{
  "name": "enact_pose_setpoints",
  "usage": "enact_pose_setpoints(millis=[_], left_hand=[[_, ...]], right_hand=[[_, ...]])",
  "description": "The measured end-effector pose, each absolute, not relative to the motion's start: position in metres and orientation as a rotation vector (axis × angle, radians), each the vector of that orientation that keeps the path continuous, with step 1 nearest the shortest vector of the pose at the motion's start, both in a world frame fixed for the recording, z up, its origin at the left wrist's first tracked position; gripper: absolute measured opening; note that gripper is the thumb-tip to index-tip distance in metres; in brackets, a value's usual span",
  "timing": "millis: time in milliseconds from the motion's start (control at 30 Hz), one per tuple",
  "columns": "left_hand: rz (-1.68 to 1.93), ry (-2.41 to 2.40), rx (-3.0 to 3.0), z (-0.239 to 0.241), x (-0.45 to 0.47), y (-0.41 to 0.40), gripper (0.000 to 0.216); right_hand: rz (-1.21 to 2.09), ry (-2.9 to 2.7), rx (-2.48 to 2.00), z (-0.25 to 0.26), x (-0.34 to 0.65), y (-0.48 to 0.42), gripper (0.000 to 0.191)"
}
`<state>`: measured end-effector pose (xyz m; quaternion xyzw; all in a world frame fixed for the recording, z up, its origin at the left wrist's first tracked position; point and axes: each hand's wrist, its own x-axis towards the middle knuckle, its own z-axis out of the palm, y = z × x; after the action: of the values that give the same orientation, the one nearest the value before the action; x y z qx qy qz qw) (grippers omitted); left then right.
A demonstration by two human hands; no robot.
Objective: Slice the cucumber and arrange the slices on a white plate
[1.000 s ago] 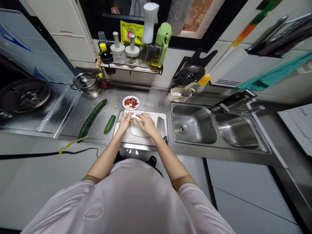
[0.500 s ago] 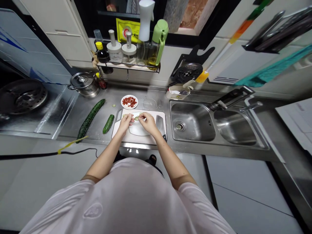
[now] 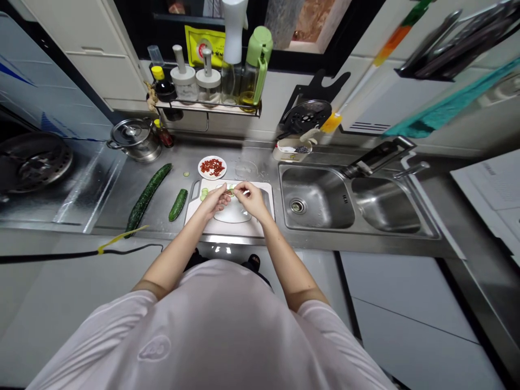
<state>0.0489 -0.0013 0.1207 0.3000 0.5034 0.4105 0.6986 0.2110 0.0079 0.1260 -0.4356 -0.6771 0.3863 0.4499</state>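
Observation:
Over the white cutting board (image 3: 252,230), my left hand (image 3: 214,202) and my right hand (image 3: 252,200) meet at their fingertips. A small, thin cucumber slice (image 3: 229,192) is pinched between them, partly covered by fingers. My left fingers are curled with the palm turned up; my right thumb and forefinger close on the slice from the other side. Beneath the hands lies a pale oval dish (image 3: 234,216) on the board. Several pale green cucumber slices (image 3: 204,193) rest by the board's upper left. Behind it stands a small white plate (image 3: 200,171) of chopped red pieces.
Left of the board lie a short cucumber piece (image 3: 177,205) and a long cucumber (image 3: 148,199). A steel pot (image 3: 137,145) and a wok (image 3: 34,162) stand farther left. The double sink (image 3: 320,214) is to the right. A condiment rack (image 3: 211,107) hangs behind.
The view has shifted slightly. My left hand has turned and come closer to the right fingertips. More slices show at the board's upper left; the dark knife handle at the right is now out of sight.

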Motion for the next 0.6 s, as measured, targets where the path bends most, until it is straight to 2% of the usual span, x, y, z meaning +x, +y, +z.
enact_pose_setpoints(millis=[200, 433, 600], left_hand=[[0.99, 1.121, 0.721, 0.134, 0.05, 0.003, 0.042], [0.995, 1.159, 0.871, 0.132, 0.048, 0.005, 0.051], [1.091, 1.138, 0.978, 0.131, 0.048, 0.007, 0.048]], right_hand=[[0.971, -1.612, -1.077, 0.124, 0.214, 0.006, 0.015], [1.0, -1.57, -1.094, 0.124, 0.214, 0.004, 0.017], [1.011, -1.564, -1.103, 0.122, 0.213, 0.006, 0.016]])
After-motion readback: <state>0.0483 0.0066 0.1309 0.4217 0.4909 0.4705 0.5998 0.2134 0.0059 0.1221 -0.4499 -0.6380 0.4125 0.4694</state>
